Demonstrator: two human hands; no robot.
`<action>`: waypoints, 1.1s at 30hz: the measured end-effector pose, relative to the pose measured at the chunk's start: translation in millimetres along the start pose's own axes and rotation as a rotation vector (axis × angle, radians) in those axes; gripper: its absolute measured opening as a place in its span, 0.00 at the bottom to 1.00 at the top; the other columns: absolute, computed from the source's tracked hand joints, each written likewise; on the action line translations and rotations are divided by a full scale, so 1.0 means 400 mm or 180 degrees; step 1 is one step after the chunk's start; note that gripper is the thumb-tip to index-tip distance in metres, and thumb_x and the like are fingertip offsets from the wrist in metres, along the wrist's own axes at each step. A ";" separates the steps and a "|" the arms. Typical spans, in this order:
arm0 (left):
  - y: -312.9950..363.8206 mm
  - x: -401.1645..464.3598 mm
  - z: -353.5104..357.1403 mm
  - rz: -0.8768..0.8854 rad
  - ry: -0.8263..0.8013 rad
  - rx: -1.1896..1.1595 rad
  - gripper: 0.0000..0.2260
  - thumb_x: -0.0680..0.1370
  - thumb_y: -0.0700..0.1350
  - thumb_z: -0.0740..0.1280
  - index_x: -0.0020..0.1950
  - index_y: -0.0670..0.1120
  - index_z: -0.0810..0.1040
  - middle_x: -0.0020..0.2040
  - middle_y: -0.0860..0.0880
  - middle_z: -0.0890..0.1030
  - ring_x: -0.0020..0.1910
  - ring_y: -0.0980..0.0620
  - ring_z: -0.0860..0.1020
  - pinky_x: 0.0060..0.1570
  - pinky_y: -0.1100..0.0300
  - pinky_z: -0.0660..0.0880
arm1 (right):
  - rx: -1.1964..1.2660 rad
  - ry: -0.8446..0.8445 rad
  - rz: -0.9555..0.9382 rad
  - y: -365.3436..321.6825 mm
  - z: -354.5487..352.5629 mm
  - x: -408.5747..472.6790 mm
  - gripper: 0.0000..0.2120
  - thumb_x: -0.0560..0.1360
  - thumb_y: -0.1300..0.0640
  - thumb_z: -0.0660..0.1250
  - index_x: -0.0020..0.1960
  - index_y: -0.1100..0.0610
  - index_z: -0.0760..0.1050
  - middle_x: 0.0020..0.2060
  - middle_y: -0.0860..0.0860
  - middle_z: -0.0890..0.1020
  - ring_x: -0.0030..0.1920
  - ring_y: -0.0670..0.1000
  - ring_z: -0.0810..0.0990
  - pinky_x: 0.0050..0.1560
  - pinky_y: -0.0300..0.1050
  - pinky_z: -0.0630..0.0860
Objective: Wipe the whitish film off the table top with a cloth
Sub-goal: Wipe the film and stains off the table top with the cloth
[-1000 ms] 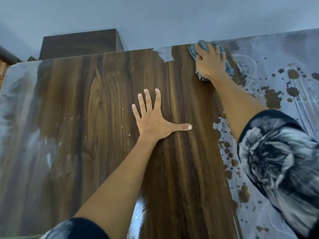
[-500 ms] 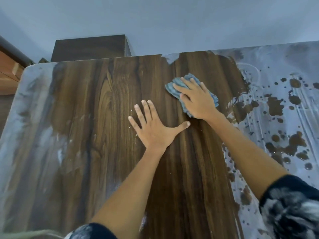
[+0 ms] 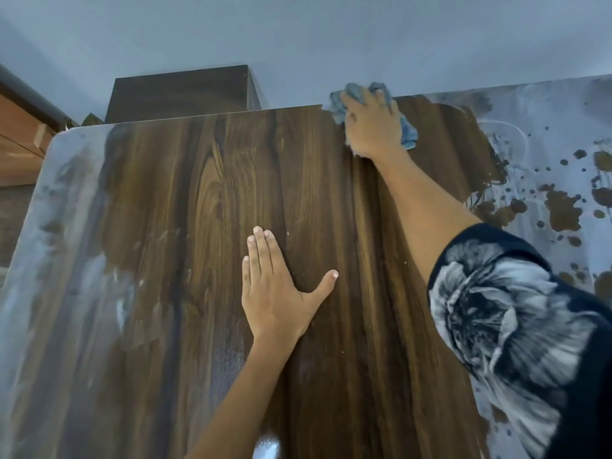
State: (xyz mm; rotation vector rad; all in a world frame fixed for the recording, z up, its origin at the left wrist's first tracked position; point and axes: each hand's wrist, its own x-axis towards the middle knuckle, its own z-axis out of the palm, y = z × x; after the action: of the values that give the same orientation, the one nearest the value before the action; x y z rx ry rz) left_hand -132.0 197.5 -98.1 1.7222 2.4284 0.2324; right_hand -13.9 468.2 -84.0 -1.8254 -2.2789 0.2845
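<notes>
Head view: right hand (image 3: 372,127) grasping cloth (image 3: 408,134) at table (image 3: 198,193) far edge; left hand (image 3: 275,293) flat, released; dark cabinet (image 3: 178,91) behind.

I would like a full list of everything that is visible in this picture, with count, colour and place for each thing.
table top: one, dark brown wood grain, fills most of the view.
whitish film: two areas, pale grey-white, along the table's left edge and over its right part, with brown spots showing through.
cloth: one, blue-grey, crumpled at the far edge of the table under the right hand.
cabinet: one, dark brown, behind the table's far edge.
wall: one, pale blue-grey, behind.
left hand: flat on the table centre, fingers straight.
right hand: presses the cloth at the far edge.
sleeve: dark with white print, right arm.
</notes>
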 end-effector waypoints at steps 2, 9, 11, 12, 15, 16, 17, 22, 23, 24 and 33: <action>0.000 -0.014 0.000 0.0094 -0.0023 -0.0002 0.47 0.69 0.74 0.49 0.76 0.40 0.48 0.77 0.43 0.51 0.75 0.50 0.48 0.72 0.56 0.46 | 0.0002 -0.0023 -0.0491 -0.061 0.024 -0.034 0.21 0.80 0.55 0.50 0.72 0.50 0.60 0.72 0.52 0.62 0.72 0.57 0.58 0.69 0.55 0.55; -0.001 -0.131 -0.006 0.1046 -0.0351 -0.0064 0.36 0.76 0.64 0.52 0.75 0.40 0.54 0.76 0.43 0.55 0.75 0.49 0.53 0.73 0.56 0.50 | 0.0394 -0.0462 -0.1373 -0.167 0.054 -0.267 0.20 0.81 0.55 0.51 0.73 0.47 0.60 0.74 0.49 0.59 0.74 0.53 0.53 0.72 0.51 0.47; 0.000 -0.199 -0.005 0.1237 -0.0465 -0.0144 0.36 0.76 0.63 0.54 0.75 0.40 0.56 0.75 0.44 0.56 0.75 0.48 0.54 0.72 0.56 0.51 | 0.0457 -0.0580 -0.1506 -0.184 0.048 -0.342 0.20 0.81 0.55 0.51 0.72 0.46 0.60 0.74 0.49 0.59 0.74 0.53 0.53 0.72 0.49 0.46; -0.002 -0.236 -0.004 0.1297 -0.0525 -0.0172 0.35 0.76 0.63 0.54 0.75 0.40 0.56 0.75 0.44 0.57 0.75 0.49 0.54 0.71 0.56 0.51 | 0.0470 -0.0654 -0.1571 -0.194 0.043 -0.382 0.20 0.81 0.55 0.52 0.72 0.46 0.60 0.74 0.48 0.59 0.74 0.52 0.53 0.72 0.49 0.45; -0.019 -0.323 -0.002 0.1364 -0.0640 -0.0086 0.34 0.76 0.63 0.54 0.74 0.42 0.58 0.75 0.46 0.60 0.74 0.52 0.53 0.71 0.58 0.49 | 0.0467 -0.0820 -0.1770 -0.214 0.033 -0.503 0.20 0.81 0.56 0.52 0.72 0.46 0.61 0.74 0.48 0.59 0.74 0.52 0.52 0.72 0.50 0.45; -0.023 -0.342 -0.011 0.1356 -0.0692 -0.0033 0.34 0.76 0.64 0.53 0.74 0.42 0.58 0.74 0.46 0.62 0.74 0.53 0.54 0.71 0.59 0.49 | 0.0464 -0.0855 -0.1846 -0.215 0.029 -0.546 0.20 0.81 0.56 0.52 0.72 0.47 0.61 0.74 0.48 0.59 0.74 0.52 0.52 0.73 0.50 0.45; -0.028 -0.356 -0.021 0.1344 -0.0681 0.0062 0.33 0.77 0.64 0.51 0.73 0.43 0.59 0.73 0.47 0.64 0.74 0.53 0.56 0.72 0.58 0.50 | 0.0487 -0.0915 -0.1899 -0.211 0.024 -0.588 0.20 0.81 0.56 0.52 0.72 0.47 0.61 0.74 0.48 0.59 0.75 0.52 0.52 0.73 0.50 0.45; -0.071 -0.433 -0.035 0.1690 -0.0884 0.0158 0.31 0.78 0.64 0.50 0.74 0.46 0.58 0.73 0.50 0.63 0.74 0.54 0.55 0.71 0.56 0.52 | 0.0505 -0.1173 -0.1780 -0.143 -0.004 -0.741 0.20 0.81 0.53 0.47 0.73 0.46 0.60 0.74 0.45 0.57 0.75 0.49 0.49 0.73 0.47 0.43; -0.079 -0.454 -0.034 0.1727 -0.0887 0.0169 0.30 0.78 0.63 0.51 0.74 0.46 0.58 0.73 0.50 0.64 0.74 0.54 0.56 0.69 0.57 0.53 | 0.0466 -0.1199 -0.1765 -0.125 -0.014 -0.765 0.22 0.80 0.51 0.44 0.73 0.46 0.60 0.74 0.45 0.57 0.75 0.48 0.49 0.73 0.46 0.44; -0.087 -0.470 -0.031 0.1715 -0.0876 0.0129 0.30 0.78 0.63 0.51 0.74 0.45 0.57 0.73 0.50 0.63 0.74 0.54 0.55 0.68 0.57 0.53 | 0.0436 -0.1223 -0.1738 -0.104 -0.023 -0.785 0.24 0.79 0.49 0.40 0.73 0.45 0.59 0.74 0.45 0.57 0.75 0.48 0.49 0.73 0.46 0.44; -0.114 -0.509 -0.031 0.1466 -0.0625 -0.0200 0.26 0.80 0.57 0.50 0.75 0.46 0.56 0.75 0.51 0.58 0.74 0.56 0.53 0.71 0.59 0.51 | -0.0029 -0.0577 0.0219 0.112 -0.100 -0.753 0.21 0.82 0.55 0.47 0.75 0.47 0.53 0.75 0.48 0.53 0.75 0.54 0.49 0.74 0.52 0.47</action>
State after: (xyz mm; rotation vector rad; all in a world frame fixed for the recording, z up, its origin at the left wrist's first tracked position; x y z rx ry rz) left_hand -110.0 -10.2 -88.6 2.1401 1.8464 0.1781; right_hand 103.2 184.6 -70.5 -1.9588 -2.3395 0.4696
